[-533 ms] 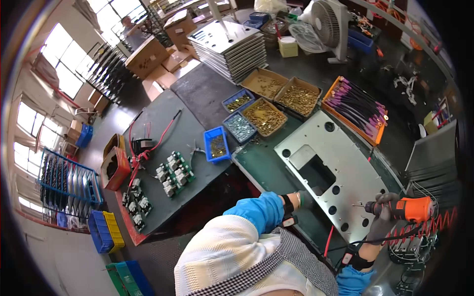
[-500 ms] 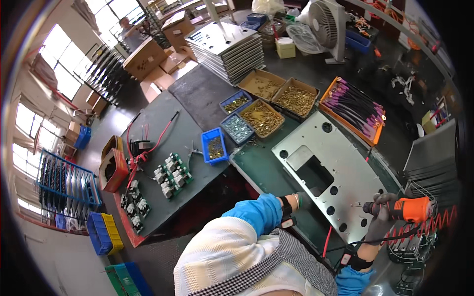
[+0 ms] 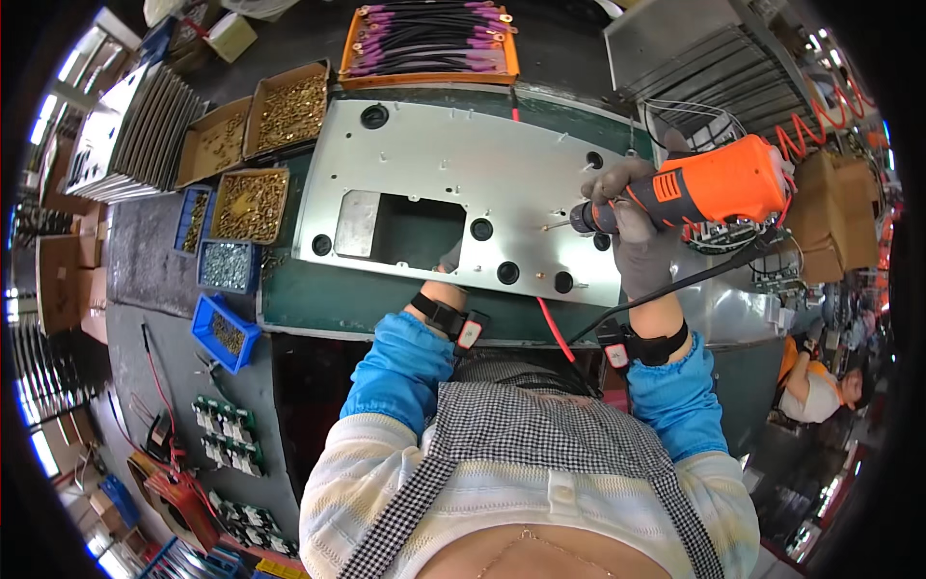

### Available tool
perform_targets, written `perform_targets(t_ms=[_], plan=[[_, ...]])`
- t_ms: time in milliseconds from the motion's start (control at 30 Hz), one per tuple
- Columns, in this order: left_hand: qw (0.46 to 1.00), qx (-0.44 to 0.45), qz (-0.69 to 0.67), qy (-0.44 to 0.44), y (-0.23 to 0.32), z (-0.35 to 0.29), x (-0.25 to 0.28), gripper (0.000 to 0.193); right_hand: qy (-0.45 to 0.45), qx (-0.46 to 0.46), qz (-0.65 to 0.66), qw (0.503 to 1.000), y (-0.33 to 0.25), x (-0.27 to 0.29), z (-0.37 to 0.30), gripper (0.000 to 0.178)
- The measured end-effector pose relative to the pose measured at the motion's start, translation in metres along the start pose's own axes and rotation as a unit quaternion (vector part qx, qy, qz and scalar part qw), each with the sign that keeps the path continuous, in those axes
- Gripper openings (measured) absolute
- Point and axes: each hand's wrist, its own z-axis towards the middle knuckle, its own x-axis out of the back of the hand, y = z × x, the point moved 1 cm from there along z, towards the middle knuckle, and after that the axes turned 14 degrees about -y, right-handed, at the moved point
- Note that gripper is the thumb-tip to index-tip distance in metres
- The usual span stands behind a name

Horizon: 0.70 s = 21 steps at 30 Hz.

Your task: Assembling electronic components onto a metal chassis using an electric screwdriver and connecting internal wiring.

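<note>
A flat silver metal panel (image 3: 405,159) with round black-ringed holes and a rectangular cutout lies on the green work surface in front of me. My right hand (image 3: 632,207), in a grey glove, is wrapped round an orange and black power screwdriver (image 3: 714,183). Its thin bit points left over the panel's right part, near small studs; I cannot tell whether the tip touches one. My left hand (image 3: 449,259) reaches under the panel's near edge. Only a gloved part shows through the cutout's corner, and its fingers are mostly hidden.
Left of the panel stand trays of brass fasteners (image 3: 249,205), a blue bin of silver ones (image 3: 228,265) and a smaller blue bin (image 3: 224,333). An orange tray of black cables (image 3: 429,43) sits beyond. A black cord (image 3: 666,289) hangs from the screwdriver. Another person (image 3: 820,386) is at far right.
My view has swung to the right, bringing the panel to the middle. The screwdriver stays in my right hand over the panel's right part; my left hand stays at the near edge by the cutout.
</note>
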Motion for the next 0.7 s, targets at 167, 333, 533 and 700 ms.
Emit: perform_targets(t_ms=[167,333,533,700], plan=[[0.998,0.012,-0.049,-0.039,0.001,0.012,-0.003,0.034,0.016,0.008,0.011,1.0,-0.003,-0.002,-0.001,0.058],[0.995,0.024,-0.084,-0.055,0.004,0.018,-0.005,0.037,-0.003,-0.015,-0.015,1.0,0.0,0.001,-0.003,0.034],[0.991,0.035,-0.107,-0.067,0.006,0.023,0.002,0.042,0.027,0.013,-0.005,1.0,0.0,-0.007,-0.003,0.027],[0.987,0.074,-0.094,-0.105,0.004,0.026,0.019,0.044,0.07,0.029,-0.022,0.997,-0.004,-0.014,-0.002,0.029]])
